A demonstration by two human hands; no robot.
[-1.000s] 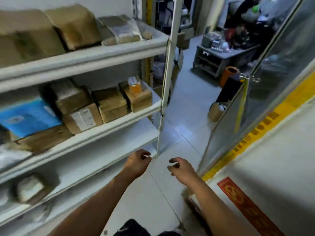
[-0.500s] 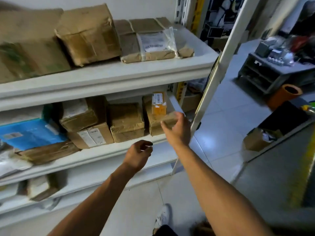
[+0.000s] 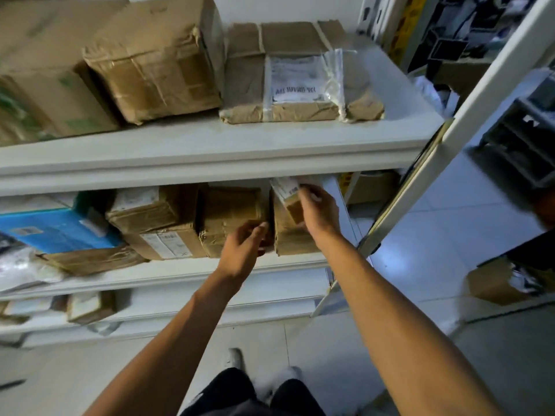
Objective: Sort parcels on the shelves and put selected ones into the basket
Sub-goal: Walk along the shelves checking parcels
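A white metal shelf unit (image 3: 210,151) carries brown taped parcels on its tiers. My right hand (image 3: 318,211) is closed on a small orange-brown box with a white label (image 3: 288,193), tilted on top of a brown parcel (image 3: 291,238) at the right end of the middle shelf. My left hand (image 3: 243,250) hovers in front of the neighbouring brown parcel (image 3: 231,214), fingers curled and slightly apart, holding nothing. No basket is in view.
The top shelf holds a flat parcel with a plastic label pouch (image 3: 300,76) and bigger cartons (image 3: 156,61). A blue packet (image 3: 57,229) lies at middle left. A white upright post (image 3: 450,139) stands to the right, with tiled floor, a small open carton (image 3: 498,283) and a dark rack beyond.
I have stepped closer to the shelves. My right hand reached up from the front of the middle shelf and closed on the small labelled box; my left hand rose toward the parcels.
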